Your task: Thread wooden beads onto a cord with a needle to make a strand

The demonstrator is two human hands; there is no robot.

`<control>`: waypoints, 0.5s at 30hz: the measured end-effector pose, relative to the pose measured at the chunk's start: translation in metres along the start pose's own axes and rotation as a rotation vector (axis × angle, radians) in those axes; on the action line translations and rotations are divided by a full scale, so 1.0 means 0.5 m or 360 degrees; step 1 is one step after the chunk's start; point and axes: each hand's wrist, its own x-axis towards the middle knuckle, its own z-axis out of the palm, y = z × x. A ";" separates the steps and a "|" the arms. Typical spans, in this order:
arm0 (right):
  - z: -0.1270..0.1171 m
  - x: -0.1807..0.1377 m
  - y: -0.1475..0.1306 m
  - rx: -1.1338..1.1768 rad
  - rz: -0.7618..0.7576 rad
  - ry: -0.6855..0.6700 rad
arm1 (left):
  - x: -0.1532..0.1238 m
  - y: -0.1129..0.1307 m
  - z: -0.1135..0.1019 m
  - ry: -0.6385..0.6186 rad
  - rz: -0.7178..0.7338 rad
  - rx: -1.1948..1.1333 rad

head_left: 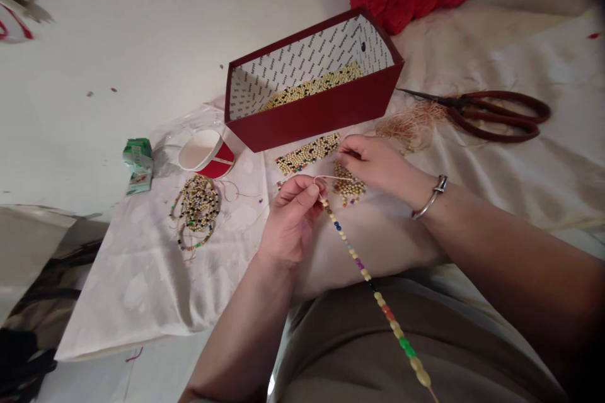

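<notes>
A dark red box [326, 108] with a printed lining holds a layer of cream and black beads [316, 85]. Left of it, a red-and-white paper cup [221, 162] stands with its pale inside showing, beside coiled bead strands [197, 204] on the cloth. The left hand [290, 217] is bent inward, thumb and finger pinching the upper end of a bead string [360, 264] that slants down across the lap. The right hand [366, 160] reaches in, fingers curled above a bead pile [350, 189]; whether its fingertips grip anything, I cannot tell.
</notes>
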 end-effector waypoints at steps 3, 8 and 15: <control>0.000 -0.001 -0.001 -0.0009 -0.0002 0.0011 | -0.001 -0.001 0.002 -0.0018 0.0011 -0.0004; 0.001 -0.002 -0.002 0.0001 -0.0023 -0.0014 | 0.002 0.000 0.002 0.0016 -0.0008 0.0018; -0.004 -0.005 -0.008 0.0007 -0.0052 -0.0045 | 0.003 -0.002 -0.001 0.0019 -0.0039 0.0029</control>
